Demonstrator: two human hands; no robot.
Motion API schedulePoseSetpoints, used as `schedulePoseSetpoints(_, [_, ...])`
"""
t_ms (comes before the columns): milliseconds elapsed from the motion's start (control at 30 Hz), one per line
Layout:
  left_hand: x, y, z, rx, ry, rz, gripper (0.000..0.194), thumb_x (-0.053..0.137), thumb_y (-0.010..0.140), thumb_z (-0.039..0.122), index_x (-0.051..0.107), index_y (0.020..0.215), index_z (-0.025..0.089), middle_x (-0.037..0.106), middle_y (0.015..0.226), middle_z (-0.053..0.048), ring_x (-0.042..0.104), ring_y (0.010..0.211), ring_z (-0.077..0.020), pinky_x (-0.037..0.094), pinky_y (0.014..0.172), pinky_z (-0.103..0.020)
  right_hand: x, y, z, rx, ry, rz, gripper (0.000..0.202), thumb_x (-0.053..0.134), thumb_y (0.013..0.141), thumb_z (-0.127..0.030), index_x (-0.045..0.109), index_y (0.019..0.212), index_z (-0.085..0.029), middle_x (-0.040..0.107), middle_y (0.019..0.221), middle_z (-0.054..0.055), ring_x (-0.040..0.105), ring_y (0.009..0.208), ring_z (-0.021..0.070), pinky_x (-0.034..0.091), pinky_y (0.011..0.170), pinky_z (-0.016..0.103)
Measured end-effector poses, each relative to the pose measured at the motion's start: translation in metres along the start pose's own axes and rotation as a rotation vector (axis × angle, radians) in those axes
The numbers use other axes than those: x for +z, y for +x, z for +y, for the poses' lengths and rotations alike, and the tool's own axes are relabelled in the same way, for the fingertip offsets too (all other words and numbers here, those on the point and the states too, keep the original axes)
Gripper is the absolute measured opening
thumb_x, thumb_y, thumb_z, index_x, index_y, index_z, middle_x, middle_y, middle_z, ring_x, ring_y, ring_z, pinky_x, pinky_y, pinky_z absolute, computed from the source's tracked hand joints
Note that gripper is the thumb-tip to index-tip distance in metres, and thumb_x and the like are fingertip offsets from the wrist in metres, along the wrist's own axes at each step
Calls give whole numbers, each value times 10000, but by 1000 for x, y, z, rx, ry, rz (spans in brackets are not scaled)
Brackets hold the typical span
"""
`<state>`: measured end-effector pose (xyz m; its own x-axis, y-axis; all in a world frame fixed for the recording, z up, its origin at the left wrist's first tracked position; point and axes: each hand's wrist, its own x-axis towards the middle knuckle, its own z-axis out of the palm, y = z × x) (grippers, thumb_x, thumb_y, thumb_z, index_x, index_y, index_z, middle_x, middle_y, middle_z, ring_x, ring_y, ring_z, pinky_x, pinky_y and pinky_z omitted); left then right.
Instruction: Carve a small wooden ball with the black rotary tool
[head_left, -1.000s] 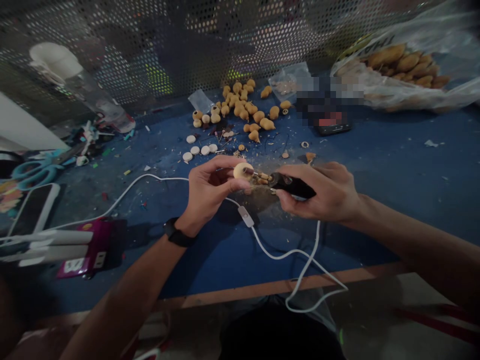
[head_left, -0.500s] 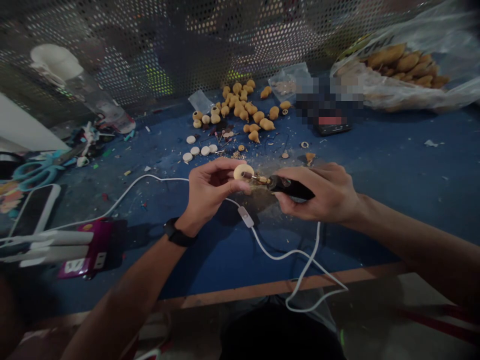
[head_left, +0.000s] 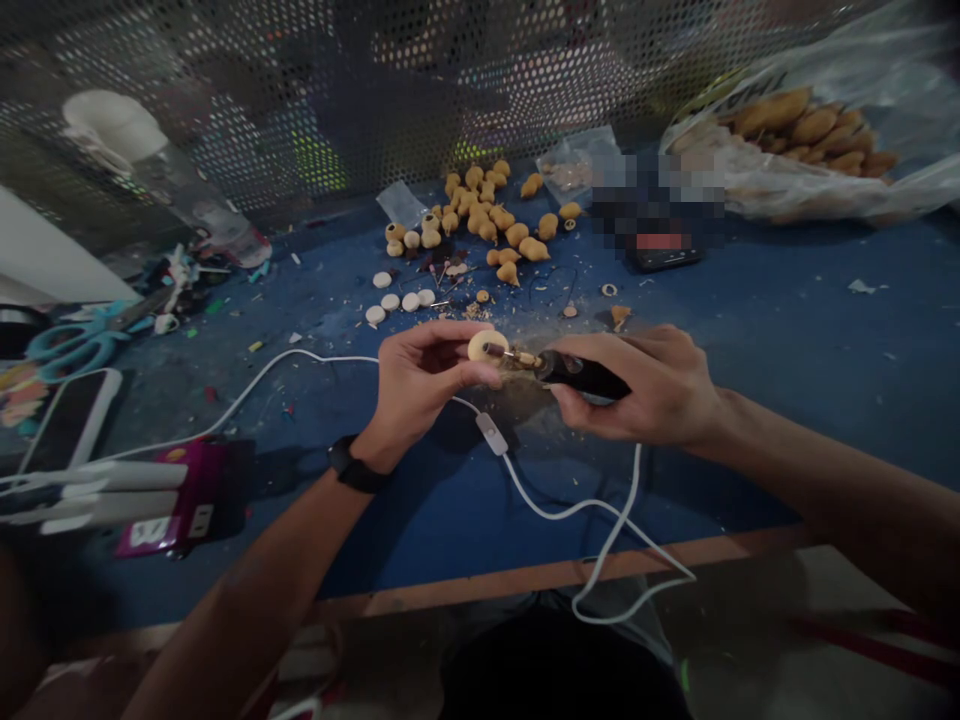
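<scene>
Between the thumb and fingers of my left hand (head_left: 420,385) is a small pale round piece (head_left: 478,342), which looks like a cut gourd. My right hand (head_left: 649,385) is wrapped round a black rotary tool (head_left: 585,374), its brass-coloured collet pointing left. The tool's brown sanding drum (head_left: 493,349) meets the face of the pale piece; whether it spins I cannot tell. Fine dust lies on the blue table (head_left: 420,530) beneath both hands. A white cord with an inline switch (head_left: 492,434) runs below them.
Beyond my hands lie a heap of small gourds (head_left: 480,210) and several white discs (head_left: 390,301). A plastic bag of gourds (head_left: 817,130) stands back right. To the left are blue scissors (head_left: 75,345), a phone (head_left: 71,420) and a purple power strip (head_left: 180,495) with plugged-in adapters.
Almost nothing differs. Both hands, the rotary tool and the pale piece stay in nearly the same place, with the drum still at the piece's face.
</scene>
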<state>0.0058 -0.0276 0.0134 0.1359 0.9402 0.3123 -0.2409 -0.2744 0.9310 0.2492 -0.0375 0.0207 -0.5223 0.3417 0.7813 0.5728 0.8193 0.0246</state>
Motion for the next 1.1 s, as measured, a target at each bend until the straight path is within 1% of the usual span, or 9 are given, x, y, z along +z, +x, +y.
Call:
schedulePoseSetpoints(133, [0, 0, 0, -6, 13, 17, 352, 1048, 553, 314, 859, 844, 260, 849, 864, -6, 807, 715, -161, 685, 675, -246, 0, 0, 0, 33, -32, 6, 172, 655, 929, -240, 660, 1101, -231, 809, 831, -8, 732, 612, 155, 494, 511, 269])
schedulePoseSetpoints(267, [1, 0, -1, -51, 43, 41, 404, 1057, 511, 391, 849, 822, 240, 838, 818, -18, 808, 722, -193, 693, 673, -288, 0, 1, -1, 16, -10, 0, 167, 638, 934, -244, 665, 1099, -237, 798, 792, -25, 704, 555, 137, 497, 496, 261])
schedulePoseSetpoints(367, [-1, -1, -2, -55, 39, 29, 391, 1045, 548, 396, 850, 853, 248, 837, 817, -11, 795, 684, -185, 694, 667, -303, -1, 1, -3, 12, -8, -9, 154, 639, 929, -246, 679, 1078, -234, 789, 774, -22, 699, 553, 133, 505, 501, 254])
schedulePoseSetpoints(467, [-4, -1, -4, -52, 56, 37, 365, 1035, 583, 356, 850, 881, 253, 844, 859, -11, 784, 666, -173, 697, 673, -311, -2, 1, -2, 25, -34, -3, 147, 644, 925, -250, 684, 1066, -239, 793, 778, -19, 705, 559, 140, 506, 495, 257])
schedulePoseSetpoints(567, [-5, -1, -5, -53, 50, 45, 384, 1040, 572, 373, 845, 877, 244, 841, 847, -15, 784, 665, -184, 697, 660, -320, -1, 2, -1, 20, -21, 9, 154, 641, 924, -249, 673, 1074, -237, 790, 771, -23, 696, 538, 140, 495, 479, 262])
schedulePoseSetpoints(700, [-4, 0, -5, -42, 28, 48, 428, 1045, 554, 434, 832, 864, 231, 834, 826, -21, 811, 737, -213, 704, 667, -329, 0, 1, 0, -8, 14, 13, 173, 653, 921, -239, 661, 1093, -226, 776, 754, -30, 684, 532, 133, 482, 469, 257])
schedulePoseSetpoints(800, [-4, 0, -5, -35, 10, 52, 424, 1051, 543, 427, 834, 857, 241, 835, 819, -12, 818, 751, -205, 704, 688, -314, 0, 0, 0, -7, 13, 4, 185, 662, 914, -234, 667, 1099, -224, 771, 752, -27, 680, 540, 136, 473, 468, 260])
schedulePoseSetpoints(933, [-5, 0, -6, -43, 7, 50, 413, 1050, 547, 424, 843, 859, 251, 839, 816, -11, 816, 734, -195, 702, 705, -304, 0, -1, -1, -1, 31, -7, 181, 661, 912, -226, 682, 1091, -212, 760, 745, -24, 667, 539, 132, 474, 486, 260])
schedulePoseSetpoints(1100, [-2, 0, -3, -48, 8, 42, 413, 1048, 542, 443, 836, 836, 246, 831, 779, -6, 800, 653, -189, 700, 639, -301, 0, -1, 0, -7, 16, -27, 153, 648, 934, -246, 670, 1081, -213, 770, 756, -18, 673, 547, 126, 483, 496, 253])
